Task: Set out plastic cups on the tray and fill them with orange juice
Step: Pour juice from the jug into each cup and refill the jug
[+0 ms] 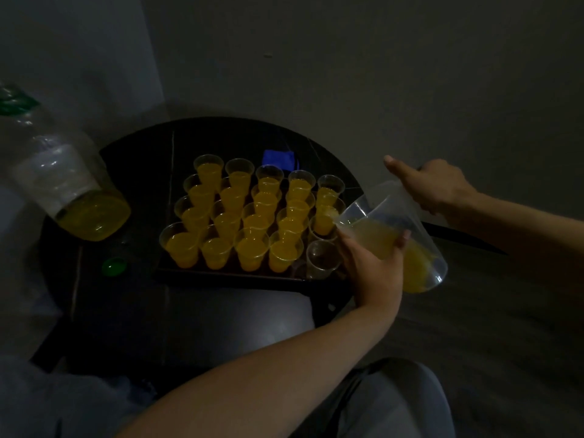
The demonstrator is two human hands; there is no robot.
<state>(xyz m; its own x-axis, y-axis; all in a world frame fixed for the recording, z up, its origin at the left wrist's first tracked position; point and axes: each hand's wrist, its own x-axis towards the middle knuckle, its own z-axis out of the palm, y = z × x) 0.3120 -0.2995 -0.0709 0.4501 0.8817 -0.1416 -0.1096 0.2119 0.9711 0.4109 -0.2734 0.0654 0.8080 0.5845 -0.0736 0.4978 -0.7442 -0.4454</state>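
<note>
Jug [410, 222] tilted, both hands gripping it

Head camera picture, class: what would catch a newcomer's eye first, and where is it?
The block of juice-filled plastic cups glows yellow on the dark tray at centre. To its right, the left hand and right hand tilt a clear jug of juice toward the cups, and one empty cup waits at the tray's near right corner.

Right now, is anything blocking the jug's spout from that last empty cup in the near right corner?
Nothing visible does. The jug, held in both hands, is tipped over the neighbouring cup; the empty cup stands just nearer, uncovered.
</note>
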